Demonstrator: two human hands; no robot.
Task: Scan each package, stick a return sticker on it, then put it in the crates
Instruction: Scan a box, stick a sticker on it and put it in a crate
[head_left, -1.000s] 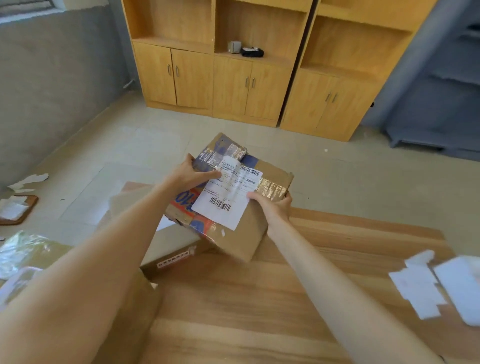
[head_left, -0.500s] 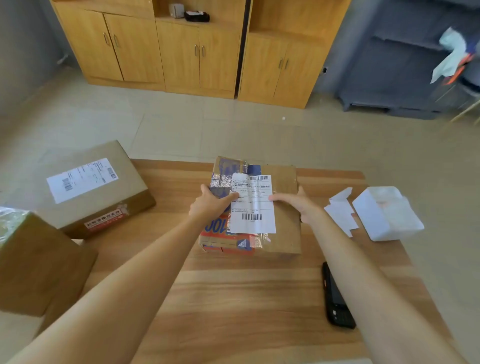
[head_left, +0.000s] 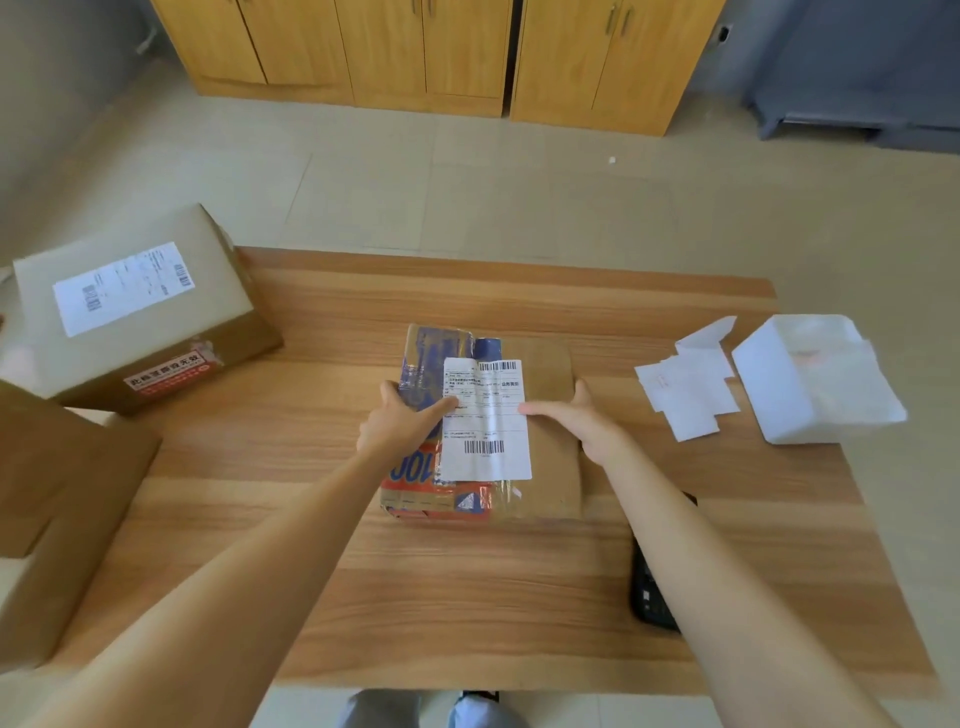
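Observation:
A flat cardboard package (head_left: 550, 415) with blue and red print and a white shipping label (head_left: 485, 421) lies in the middle of the wooden table (head_left: 467, 597). My left hand (head_left: 400, 423) rests on its left part, fingers stretched onto the label's edge. On the package's right part lies my right hand (head_left: 576, 415), its straight fingertips touching the label's right edge. A black handheld scanner (head_left: 652, 592) sits near the table's right front, partly hidden by my right forearm. Loose white stickers (head_left: 685, 395) are spread to the right.
A white box (head_left: 810, 379) stands at the table's right edge. A large labelled cardboard box (head_left: 140, 312) sits at the left rear corner, another brown box (head_left: 62, 509) nearer on the left. Wooden cabinets (head_left: 431, 52) line the far wall.
The package came from above the left boxes to the table's middle and now lies flat. Both hands stayed on it, and the view tilted further down.

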